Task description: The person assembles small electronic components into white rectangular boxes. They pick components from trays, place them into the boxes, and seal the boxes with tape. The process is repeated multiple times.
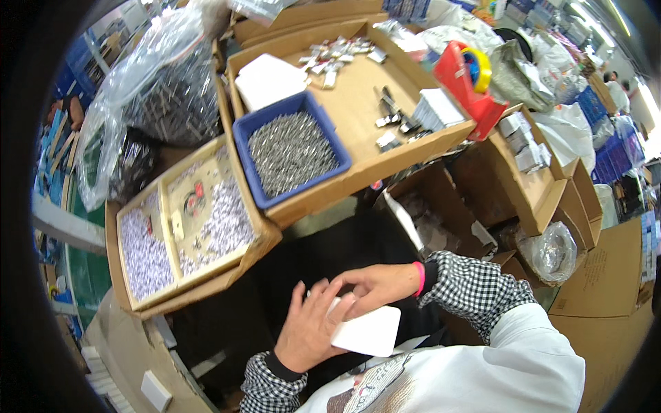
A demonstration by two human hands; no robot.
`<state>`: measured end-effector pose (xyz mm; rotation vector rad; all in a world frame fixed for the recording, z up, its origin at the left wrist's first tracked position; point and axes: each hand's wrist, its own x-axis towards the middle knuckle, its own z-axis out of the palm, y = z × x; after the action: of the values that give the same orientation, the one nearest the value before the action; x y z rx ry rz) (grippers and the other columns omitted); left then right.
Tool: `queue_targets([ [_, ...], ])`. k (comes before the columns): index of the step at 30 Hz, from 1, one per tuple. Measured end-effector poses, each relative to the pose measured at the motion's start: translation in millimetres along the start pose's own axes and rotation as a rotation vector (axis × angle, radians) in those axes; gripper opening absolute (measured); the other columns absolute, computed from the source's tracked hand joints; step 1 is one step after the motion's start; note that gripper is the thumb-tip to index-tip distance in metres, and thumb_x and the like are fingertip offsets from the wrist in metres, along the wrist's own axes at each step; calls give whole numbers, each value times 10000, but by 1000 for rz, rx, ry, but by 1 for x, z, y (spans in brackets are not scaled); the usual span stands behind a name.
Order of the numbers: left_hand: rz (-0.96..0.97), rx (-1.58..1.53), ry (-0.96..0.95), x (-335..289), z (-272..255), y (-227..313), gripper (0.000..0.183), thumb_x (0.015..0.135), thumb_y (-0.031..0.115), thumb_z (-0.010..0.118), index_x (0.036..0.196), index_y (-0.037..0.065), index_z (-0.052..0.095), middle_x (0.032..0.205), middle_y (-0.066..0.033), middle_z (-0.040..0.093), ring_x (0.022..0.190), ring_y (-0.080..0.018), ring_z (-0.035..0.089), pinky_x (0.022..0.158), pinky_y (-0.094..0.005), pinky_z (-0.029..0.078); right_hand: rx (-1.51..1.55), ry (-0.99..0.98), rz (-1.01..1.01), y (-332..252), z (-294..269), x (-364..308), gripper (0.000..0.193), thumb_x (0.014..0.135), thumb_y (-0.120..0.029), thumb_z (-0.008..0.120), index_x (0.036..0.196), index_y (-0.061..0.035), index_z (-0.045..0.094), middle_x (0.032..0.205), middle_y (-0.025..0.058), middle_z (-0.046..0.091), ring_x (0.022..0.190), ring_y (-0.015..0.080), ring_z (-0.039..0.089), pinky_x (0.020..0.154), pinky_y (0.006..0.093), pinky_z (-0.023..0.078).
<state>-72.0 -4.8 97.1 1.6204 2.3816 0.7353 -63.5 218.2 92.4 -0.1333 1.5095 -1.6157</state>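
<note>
Low in the middle, in front of my body, I hold a flat white piece (372, 332) with rounded corners. My left hand (304, 335) is closed round its left side, thumb underneath. Over its upper end my right hand (377, 286) is bent, its fingertips pressed together against the fingers of my left hand. Whatever lies between those right fingertips is hidden. Beyond my hands, a blue bin (337, 138) is full of small grey metal pins (289, 153). Left of it, a divided wooden tray (167, 210) holds many tiny whitish parts (231, 213).
A large carton tray (372, 72) behind the bin carries small metal pieces and a white block (270, 81). A red tape dispenser (454, 76) stands at its right. Open cartons (513, 186) crowd the right side. A clear bag of dark pins (172, 89) rises at far left.
</note>
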Motion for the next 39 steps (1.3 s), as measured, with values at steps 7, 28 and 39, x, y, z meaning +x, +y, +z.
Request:
queue_targets([
  [7, -256, -892, 69, -3, 29, 2, 1064, 626, 617, 716, 1385, 0, 297, 1267, -169, 463, 1135, -287, 498, 957, -351, 397, -905, 702, -531, -76, -59, -72, 187, 853, -227, 642, 973, -87, 668, 832, 90, 678, 718, 225, 666, 674, 298, 529],
  [28, -242, -1658, 252, 5, 50, 8, 933, 829, 623, 517, 1419, -36, 220, 1388, -126, 388, 1208, -223, 446, 999, -334, 367, -1578, 925, -257, -152, -191, -151, 137, 817, -183, 601, 898, -73, 616, 884, 89, 615, 938, 288, 568, 827, 383, 458],
  [39, -227, -1706, 224, 12, 47, 5, 967, 820, 600, 543, 1430, -39, 152, 1442, -138, 280, 1294, -218, 317, 1056, -313, 253, -935, 848, -243, -201, -233, -33, 378, 786, -144, 653, 1119, -19, 523, 910, 106, 651, 748, 171, 651, 666, 285, 556],
])
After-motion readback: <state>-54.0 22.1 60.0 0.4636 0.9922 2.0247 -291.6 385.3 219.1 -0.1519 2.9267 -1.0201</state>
